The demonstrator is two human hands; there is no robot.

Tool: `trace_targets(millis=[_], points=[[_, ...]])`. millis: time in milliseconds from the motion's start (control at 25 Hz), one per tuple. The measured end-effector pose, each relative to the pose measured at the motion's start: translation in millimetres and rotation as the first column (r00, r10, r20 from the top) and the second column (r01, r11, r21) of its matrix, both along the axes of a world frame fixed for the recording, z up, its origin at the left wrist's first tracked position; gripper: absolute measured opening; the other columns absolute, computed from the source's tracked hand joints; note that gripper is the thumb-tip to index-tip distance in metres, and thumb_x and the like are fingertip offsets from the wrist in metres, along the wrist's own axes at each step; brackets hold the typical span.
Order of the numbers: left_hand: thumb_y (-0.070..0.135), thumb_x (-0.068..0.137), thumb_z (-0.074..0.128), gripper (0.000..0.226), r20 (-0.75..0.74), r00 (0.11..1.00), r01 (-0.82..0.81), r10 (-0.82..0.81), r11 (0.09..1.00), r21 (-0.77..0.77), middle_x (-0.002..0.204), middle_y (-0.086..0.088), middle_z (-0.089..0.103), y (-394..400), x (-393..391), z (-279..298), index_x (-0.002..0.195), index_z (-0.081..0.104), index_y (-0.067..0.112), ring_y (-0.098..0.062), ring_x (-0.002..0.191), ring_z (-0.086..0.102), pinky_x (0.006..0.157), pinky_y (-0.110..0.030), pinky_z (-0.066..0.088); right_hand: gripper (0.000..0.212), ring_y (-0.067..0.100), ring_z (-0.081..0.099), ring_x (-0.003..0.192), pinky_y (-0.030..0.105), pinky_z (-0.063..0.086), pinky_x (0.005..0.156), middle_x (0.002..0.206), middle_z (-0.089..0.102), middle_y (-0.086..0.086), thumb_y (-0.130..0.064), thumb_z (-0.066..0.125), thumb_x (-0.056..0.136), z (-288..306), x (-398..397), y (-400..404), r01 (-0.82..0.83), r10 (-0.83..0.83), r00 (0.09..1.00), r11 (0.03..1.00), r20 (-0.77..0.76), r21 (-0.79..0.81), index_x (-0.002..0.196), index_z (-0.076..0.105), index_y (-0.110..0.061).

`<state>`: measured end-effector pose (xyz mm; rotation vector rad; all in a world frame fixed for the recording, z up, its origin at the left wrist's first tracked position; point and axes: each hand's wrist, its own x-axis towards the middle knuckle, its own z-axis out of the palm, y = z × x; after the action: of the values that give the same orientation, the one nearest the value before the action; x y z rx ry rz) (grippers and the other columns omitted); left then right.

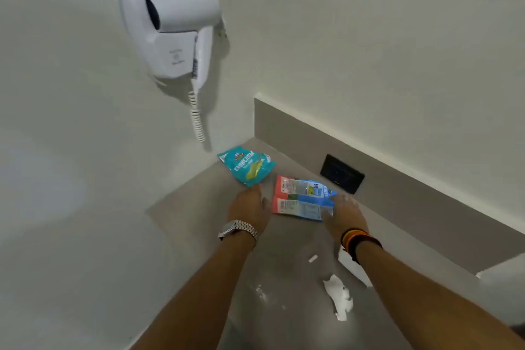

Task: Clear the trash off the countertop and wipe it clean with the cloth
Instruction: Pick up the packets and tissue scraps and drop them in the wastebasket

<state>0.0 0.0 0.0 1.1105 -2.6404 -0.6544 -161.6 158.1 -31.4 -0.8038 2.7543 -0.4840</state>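
Grey stone countertop (pixel 284 270) runs into the wall corner, and everything I must clear lies around the red-and-blue wrapper (pixel 301 199), so I take that as my marker. My right hand (pixel 345 214) lies with spread, open fingers at its right edge, touching the foil but not yet closed on it. My left hand (pixel 250 207) sits just left of it, also open, fingertips reaching the near corner of the teal snack bag (pixel 247 165), which lies behind and left of the wrapper, close to the wall.

Nearer me than the wrapper lie a crumpled tissue (pixel 339 297), a small white scrap (pixel 313 258) and white crumbs (pixel 260 293); a white paper piece (pixel 352 268) is partly hidden under my right wrist.

I judge that the slick foil could slide away if I press flat instead of pinching, and that the empty bag may skid into the corner. My forearms could sweep the scrap and crumbs off the edge. I see no cloth, so wiping waits.
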Motion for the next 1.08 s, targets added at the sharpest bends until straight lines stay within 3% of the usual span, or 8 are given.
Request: trace_targets(millis=[240, 400, 520, 640, 720, 840, 960, 1080], points=[[0.023, 0.088, 0.059, 0.053, 0.143, 0.989, 0.043, -0.023, 0.99, -0.136, 0.131, -0.02, 0.058, -76, -73, -49, 0.136, 0.047, 0.005, -0.037, 0.118, 0.057, 0.096, -0.045, 0.05, 0.048, 0.029, 0.063, 0.103, 0.044, 0.059, 0.086, 0.111, 0.068, 0.008, -0.04, 0.061, 0.081, -38, -55, -34, 0.131, -0.138, 0.988, 0.987, 0.065, 0.092, 0.123, 0.058, -0.015], [0.027, 0.087, 0.062, 0.07, 0.276, 0.957, 0.128, -0.089, 0.984, -0.124, 0.142, -0.021, 0.047, -111, -98, -82, 0.148, 0.031, 0.01, -0.04, 0.125, 0.052, 0.099, -0.049, 0.048, 0.056, 0.032, 0.056, 0.114, 0.041, 0.053, 0.091, 0.119, 0.06, 0.014, -0.033, 0.071, 0.082, -48, -70, -38, 0.176, -0.184, 0.982, 0.969, 0.033, 0.175, 0.129, 0.05, -0.011], [0.017, 0.097, 0.048, 0.055, 0.301, 0.949, 0.156, -0.097, 0.971, -0.179, 0.123, -0.019, 0.063, -114, -103, -95, 0.148, 0.029, 0.008, -0.038, 0.102, 0.066, 0.078, -0.045, 0.054, 0.046, 0.028, 0.062, 0.101, 0.039, 0.055, 0.084, 0.108, 0.063, 0.009, -0.029, 0.072, 0.083, -55, -81, -44, 0.207, -0.224, 0.97, 0.964, 0.095, 0.167, 0.123, 0.056, -0.013], [0.009, 0.101, 0.037, 0.038, 0.353, 0.929, 0.209, -0.107, 0.941, -0.266, 0.115, -0.018, 0.069, -110, -94, -96, 0.138, 0.043, 0.002, -0.037, 0.1, 0.069, 0.078, -0.045, 0.055, 0.03, 0.023, 0.068, 0.083, 0.036, 0.061, 0.073, 0.096, 0.071, 0.004, -0.018, 0.072, 0.081, -56, -76, -44, 0.245, -0.252, 0.948, 0.968, 0.195, 0.057, 0.11, 0.068, -0.02], [0.005, 0.099, 0.039, 0.041, 0.322, 0.942, 0.178, -0.09, 0.95, -0.255, 0.117, -0.02, 0.068, -107, -79, -84, 0.14, 0.044, 0.003, -0.039, 0.103, 0.068, 0.082, -0.046, 0.054, 0.01, 0.024, 0.068, 0.081, 0.034, 0.058, 0.068, 0.094, 0.071, 0.004, -0.016, 0.07, 0.079, -45, -59, -40, 0.264, -0.26, 0.946, 0.964, 0.192, 0.002, 0.086, 0.067, -0.023], [0.005, 0.098, 0.042, 0.048, 0.201, 0.979, 0.081, -0.037, 0.973, -0.218, 0.121, -0.022, 0.066, -96, -36, -56, 0.146, 0.039, 0.009, -0.039, 0.107, 0.066, 0.087, -0.047, 0.053, 0.018, 0.027, 0.067, 0.081, 0.037, 0.057, 0.068, 0.085, 0.068, 0.003, -0.013, 0.066, 0.079, -27, -16, -34, 0.358, -0.294, 0.908, 0.915, 0.3, -0.186, 0.067, 0.055, -0.021], [0.015, 0.1, 0.044, 0.034, 0.046, 0.997, -0.057, 0.068, 0.978, -0.203, 0.11, -0.023, 0.069, -73, 26, -23, 0.132, 0.051, 0.008, -0.041, 0.096, 0.067, 0.08, -0.045, 0.054, 0.011, 0.031, 0.071, 0.08, 0.03, 0.053, 0.055, 0.09, 0.068, 0.01, -0.007, 0.063, 0.083, 1, 42, -31, 0.446, -0.249, 0.843, 0.819, 0.477, -0.361, 0.081, 0.057, -0.016], [0.026, 0.101, 0.044, 0.029, -0.069, 0.978, -0.203, 0.195, 0.967, -0.154, 0.094, -0.021, 0.073, -36, 112, -2, 0.118, 0.059, 0.009, -0.04, 0.08, 0.069, 0.069, -0.043, 0.059, 0.018, 0.03, 0.074, 0.069, 0.037, 0.062, 0.05, 0.099, 0.07, 0.014, -0.002, 0.059, 0.086, 21, 118, -30, 0.419, -0.117, 0.815, 0.796, 0.568, -0.438, 0.102, 0.06, -0.011]])
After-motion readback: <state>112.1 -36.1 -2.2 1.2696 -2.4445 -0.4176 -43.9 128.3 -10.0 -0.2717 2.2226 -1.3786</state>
